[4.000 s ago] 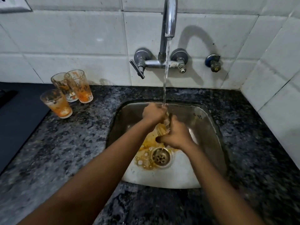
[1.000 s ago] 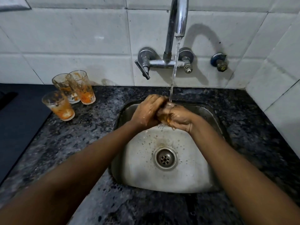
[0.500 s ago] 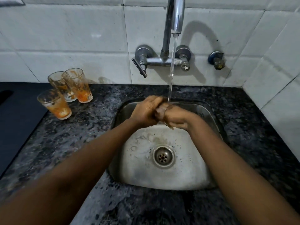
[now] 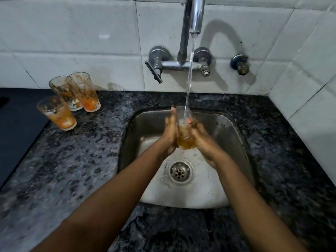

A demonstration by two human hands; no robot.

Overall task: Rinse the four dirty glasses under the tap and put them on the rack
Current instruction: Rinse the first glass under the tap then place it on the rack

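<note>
A glass (image 4: 185, 131) stands upright over the steel sink (image 4: 234, 135), mouth up under the running stream from the tap (image 4: 194, 17). Orange-tinted water sits in its lower half. My left hand (image 4: 171, 131) lies flat against its left side, fingers straight. My right hand (image 4: 201, 137) holds its right side, thumb on the wall. Three dirty glasses smeared with orange stand on the counter at the left: one in front (image 4: 57, 113), two behind (image 4: 62, 91) (image 4: 84, 93). No rack is in view.
The dark speckled granite counter (image 4: 72, 160) surrounds the sink, with white tiled walls behind and at the right. A tap lever (image 4: 153, 71) sticks out left of the stream. A black surface (image 4: 16, 120) lies at the far left. The drain (image 4: 180, 171) sits mid-basin.
The glass was wrapped in both hands and rubbed under the stream; now it is turned upright and filling, with both hands shifted to its sides. The orange residue seen earlier in the basin has washed away.
</note>
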